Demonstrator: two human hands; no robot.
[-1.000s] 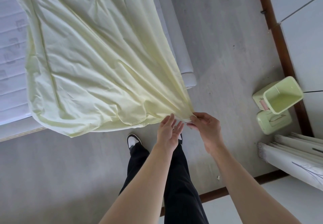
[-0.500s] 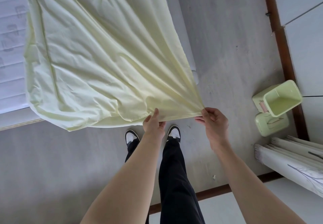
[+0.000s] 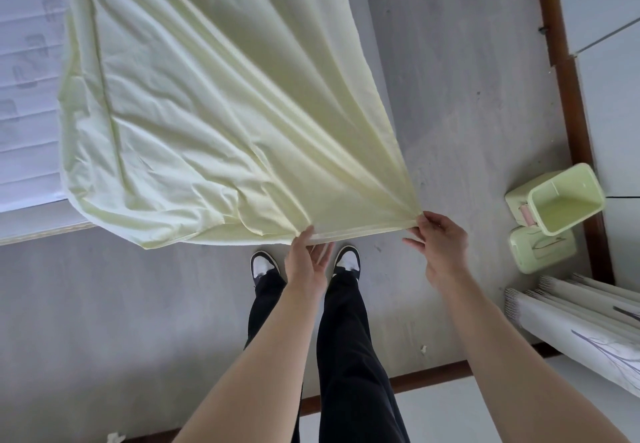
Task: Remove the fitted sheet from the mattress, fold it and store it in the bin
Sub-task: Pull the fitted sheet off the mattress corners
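Head view, looking down past both forearms. A pale yellow-green fitted sheet (image 3: 207, 103) spreads from the upper left toward the person, its far part lying over a white mattress (image 3: 24, 96) whose quilted surface shows bare along the left edge. The near hem of the sheet runs as a taut, pale band between the two hands, above the toes of two black-and-white sneakers (image 3: 265, 264).

The right hand (image 3: 441, 247) pinches the gathered corner of the sheet between thumb and fingertips, the remaining fingers loosely bent below; folds radiate from this pinch up across the cloth. The left hand (image 3: 306, 259) meets the hem further left with its fingers nearly straight and pointing up; the fingertips lie at or under the cloth edge, and whether they grip it cannot be told.

The sheet's right edge descends diagonally from the top of the frame to the right hand. Its lower left edge sags in a rounded fold past the mattress edge and over the grey floor (image 3: 467, 113).

To the right of that diagonal edge, bare grey floor extends to a brown skirting board (image 3: 568, 89). A light green bin (image 3: 562, 200) stands open against this board, well apart from the right hand, with its lid (image 3: 540, 248) lying just beside it on the floor. Rolled white sheets (image 3: 588, 318) lie at the lower right. More grey floor shows to the left of the legs.
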